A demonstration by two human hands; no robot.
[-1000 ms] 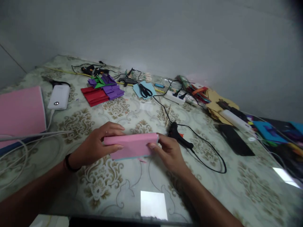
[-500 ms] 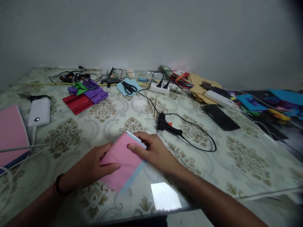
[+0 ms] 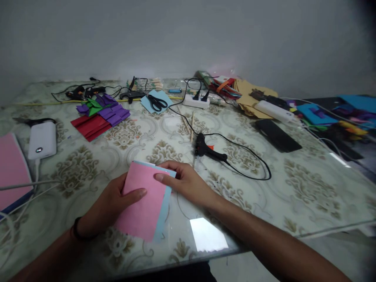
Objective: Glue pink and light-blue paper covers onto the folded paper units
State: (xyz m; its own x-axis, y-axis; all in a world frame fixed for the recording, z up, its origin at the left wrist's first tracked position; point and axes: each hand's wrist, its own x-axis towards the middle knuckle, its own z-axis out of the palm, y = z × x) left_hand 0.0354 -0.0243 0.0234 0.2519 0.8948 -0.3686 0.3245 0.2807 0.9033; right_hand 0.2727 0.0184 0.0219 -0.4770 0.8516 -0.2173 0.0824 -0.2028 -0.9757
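Pink paper [image 3: 143,211] lies over light blue paper [image 3: 161,219], whose edge shows along the top and right side. My left hand [image 3: 122,197] grips the left side of these sheets, thumb on the pink face. At the upper right, my right hand [image 3: 183,180] pinches them with its thumb in front; its other fingers are behind the paper. The sheets are held above the near part of the table. Beyond my right hand lies a black glue gun [image 3: 210,149] with its cord looping to the right.
Folded red paper [image 3: 91,127] and purple paper [image 3: 116,113] lie at the back left, near scissors [image 3: 157,102] on blue paper. A white power bank [image 3: 43,139] sits left. A power strip [image 3: 196,102] and a black phone-like slab [image 3: 277,135] are farther right.
The papers have turned more upright and now face me more squarely, with more of the light blue edge visible. Both hands still hold them. The view has shifted slightly.
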